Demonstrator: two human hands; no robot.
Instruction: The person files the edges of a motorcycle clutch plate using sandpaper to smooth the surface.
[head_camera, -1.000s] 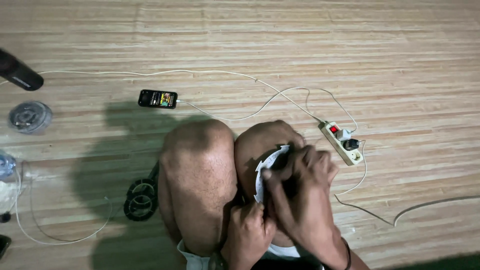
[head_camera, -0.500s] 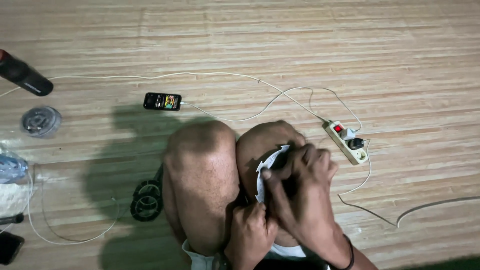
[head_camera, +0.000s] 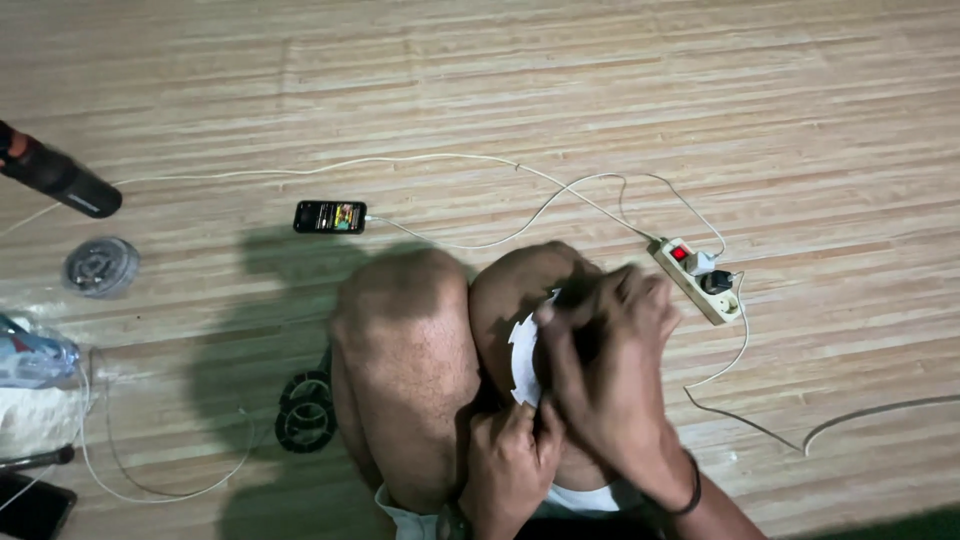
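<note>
I sit on a wooden floor with both knees drawn up. A white round part with a toothed edge (head_camera: 522, 360) rests against my right knee. My left hand (head_camera: 510, 465) grips its lower edge from below. My right hand (head_camera: 605, 350) is curled over the part's right side, fingers closed on it and blurred by motion. Whatever lies under my right hand's fingers is hidden.
A white power strip (head_camera: 697, 280) with a lit red switch lies right of my knees, white cables trailing from it. A phone (head_camera: 330, 216) with a lit screen lies ahead. A black ring part (head_camera: 305, 412), a clear spool (head_camera: 100, 266) and a black cylinder (head_camera: 60, 180) lie at left.
The view has shifted slightly, floor objects sliding right and down. My right hand has moved a little over the white part; both hands keep hold of it.
</note>
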